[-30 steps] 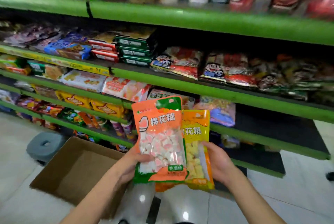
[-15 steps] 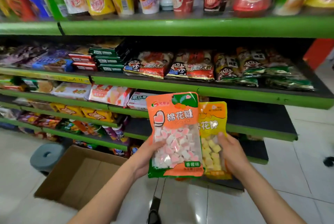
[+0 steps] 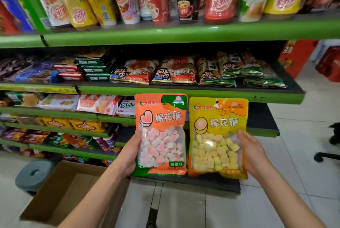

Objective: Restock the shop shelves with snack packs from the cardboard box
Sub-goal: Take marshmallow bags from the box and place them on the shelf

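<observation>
Snack packs: two marshmallow pouches held upright side by side in front of the lower shelves, long axes vertical, print right way up, tops toward the shelf edge above.

Far left on the floor: grey round foam-like stool, hole in its top. Just right of it, cardboard box, brown matte, flaps open, angled, one corner near the shelf base.

Left hand holds the orange pack by its left edge, fingers behind, thumb area at the side; grip closed on the pouch. Glossy film, clear window showing pink-and-white heart pieces, green corner at the top right.

Yellow pack sits just beside it, edges nearly touching, tilted slightly clockwise. Same glossy film, window full of yellow cube-like pieces. Right hand holds its right edge, fingertips curled over the front; grip closed on it.

Shelves: green metal front lips, dark decks. Top tier carries tall cup-shaped drink tubs, next tier flat foil snack bags. Tiers behind the packs: stocked on the left, bare dark deck on the right behind the yellow pack. Shelf run ends at the right; past it, white glossy tile floor, open, with a dark chair base at the far right edge.
</observation>
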`<state>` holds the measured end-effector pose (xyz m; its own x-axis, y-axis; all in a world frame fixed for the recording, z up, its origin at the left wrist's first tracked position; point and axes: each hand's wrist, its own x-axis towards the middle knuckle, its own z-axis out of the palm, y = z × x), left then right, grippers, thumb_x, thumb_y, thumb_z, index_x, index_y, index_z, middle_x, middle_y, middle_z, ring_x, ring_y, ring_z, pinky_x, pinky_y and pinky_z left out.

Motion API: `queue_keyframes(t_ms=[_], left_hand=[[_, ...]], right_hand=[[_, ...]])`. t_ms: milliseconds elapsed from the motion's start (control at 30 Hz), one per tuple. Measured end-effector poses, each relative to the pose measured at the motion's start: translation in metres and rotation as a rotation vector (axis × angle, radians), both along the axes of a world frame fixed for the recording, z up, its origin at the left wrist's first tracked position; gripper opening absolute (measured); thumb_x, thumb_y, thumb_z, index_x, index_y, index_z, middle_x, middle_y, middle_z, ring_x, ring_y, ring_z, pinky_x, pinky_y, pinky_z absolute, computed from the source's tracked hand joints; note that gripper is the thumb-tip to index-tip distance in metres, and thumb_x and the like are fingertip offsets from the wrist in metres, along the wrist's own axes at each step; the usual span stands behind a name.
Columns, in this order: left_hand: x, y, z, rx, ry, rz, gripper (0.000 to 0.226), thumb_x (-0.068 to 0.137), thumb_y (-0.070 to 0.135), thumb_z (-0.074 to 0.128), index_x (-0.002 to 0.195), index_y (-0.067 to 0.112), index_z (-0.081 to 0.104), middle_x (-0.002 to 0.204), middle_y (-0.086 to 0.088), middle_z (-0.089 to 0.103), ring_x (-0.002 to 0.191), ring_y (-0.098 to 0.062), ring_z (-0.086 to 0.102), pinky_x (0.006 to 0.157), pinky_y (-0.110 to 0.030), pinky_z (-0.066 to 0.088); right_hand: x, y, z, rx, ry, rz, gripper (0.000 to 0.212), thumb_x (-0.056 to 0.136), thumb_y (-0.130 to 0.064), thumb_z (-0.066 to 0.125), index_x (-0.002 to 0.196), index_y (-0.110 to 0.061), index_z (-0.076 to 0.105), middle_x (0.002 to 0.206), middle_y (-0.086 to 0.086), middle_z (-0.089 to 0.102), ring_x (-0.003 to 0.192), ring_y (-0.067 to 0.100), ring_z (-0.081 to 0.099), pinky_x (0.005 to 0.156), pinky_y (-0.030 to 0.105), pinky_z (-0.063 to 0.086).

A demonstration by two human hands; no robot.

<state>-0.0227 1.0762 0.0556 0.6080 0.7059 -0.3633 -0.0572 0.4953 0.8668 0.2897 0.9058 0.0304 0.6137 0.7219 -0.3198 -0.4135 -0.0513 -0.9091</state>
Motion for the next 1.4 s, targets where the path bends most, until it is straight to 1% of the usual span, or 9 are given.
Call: queue_keyframes(t_ms=[200,300,400,500,567,667,800,1133,1400], left_hand=[[-0.001,-0.004,-0.012,-0.056,0.002,0.041,0.063,0.099,0.067,0.036,0.138,0.025,0.062,0.135,-0.011,0.066,0.122,-0.033,0.065,0.086,-0.046,0.060],[0.004,-0.009,-0.012,-0.031,0.018,0.041,0.062,0.095,0.070,0.038,0.131,0.028,0.067,0.135,-0.010,0.067,0.120,-0.031,0.066,0.082,-0.043,0.061],[0.008,-0.016,-0.008,0.014,0.031,0.000,0.065,0.089,0.075,0.045,0.130,0.032,0.067,0.136,-0.006,0.066,0.123,-0.028,0.065,0.085,-0.041,0.060],[0.009,-0.019,-0.008,0.034,0.002,-0.010,0.072,0.078,0.080,0.059,0.132,0.033,0.066,0.138,-0.006,0.065,0.124,-0.028,0.064,0.086,-0.040,0.060],[0.009,-0.021,-0.008,0.029,-0.009,-0.012,0.075,0.075,0.080,0.063,0.132,0.032,0.066,0.139,-0.007,0.064,0.125,-0.029,0.064,0.087,-0.041,0.060],[0.007,-0.022,-0.008,0.008,-0.018,-0.008,0.073,0.079,0.079,0.060,0.134,0.031,0.064,0.140,-0.008,0.063,0.127,-0.031,0.062,0.089,-0.043,0.059],[0.004,-0.020,-0.009,-0.009,0.000,0.009,0.064,0.091,0.074,0.044,0.136,0.032,0.062,0.142,-0.008,0.062,0.127,-0.031,0.062,0.090,-0.044,0.059],[-0.003,-0.018,-0.012,-0.009,0.016,0.026,0.061,0.092,0.072,0.042,0.135,0.033,0.063,0.140,-0.007,0.064,0.126,-0.031,0.063,0.089,-0.045,0.059],[-0.009,-0.019,-0.013,-0.017,0.007,0.034,0.060,0.091,0.072,0.043,0.132,0.034,0.065,0.138,-0.006,0.065,0.124,-0.029,0.064,0.085,-0.042,0.060]], right_hand=[[0.010,-0.009,-0.003,0.029,0.038,0.001,0.037,0.103,-0.036,0.050,0.113,-0.005,0.068,0.108,0.022,0.074,0.102,0.037,0.072,0.079,0.046,0.060],[0.010,-0.011,-0.001,0.032,0.049,0.015,0.036,0.103,-0.035,0.050,0.115,-0.006,0.068,0.108,0.021,0.075,0.101,0.035,0.073,0.075,0.044,0.061],[0.010,-0.010,0.001,0.025,0.054,0.018,0.032,0.104,-0.034,0.050,0.113,-0.010,0.069,0.106,0.017,0.076,0.097,0.030,0.075,0.069,0.041,0.062],[0.009,-0.009,0.001,0.006,0.055,0.021,0.034,0.103,-0.036,0.051,0.118,-0.010,0.067,0.108,0.016,0.076,0.101,0.032,0.073,0.085,0.047,0.057],[0.008,-0.011,0.002,0.004,0.062,0.037,0.035,0.104,-0.036,0.049,0.119,-0.010,0.066,0.109,0.017,0.076,0.102,0.033,0.073,0.089,0.048,0.055],[0.005,-0.012,0.005,0.006,0.073,0.052,0.035,0.104,-0.036,0.048,0.120,-0.011,0.067,0.110,0.016,0.075,0.103,0.032,0.073,0.087,0.046,0.056],[0.002,-0.011,0.006,-0.001,0.077,0.050,0.035,0.105,-0.035,0.047,0.120,-0.011,0.067,0.110,0.016,0.075,0.102,0.032,0.073,0.091,0.048,0.054],[-0.005,-0.009,0.012,-0.024,0.068,0.047,0.037,0.105,-0.033,0.048,0.126,-0.007,0.062,0.112,0.019,0.074,0.108,0.037,0.070,0.100,0.059,0.049],[-0.010,-0.009,0.011,-0.030,0.085,0.040,0.037,0.104,-0.033,0.050,0.125,-0.006,0.064,0.112,0.019,0.074,0.107,0.036,0.071,0.098,0.057,0.051]])
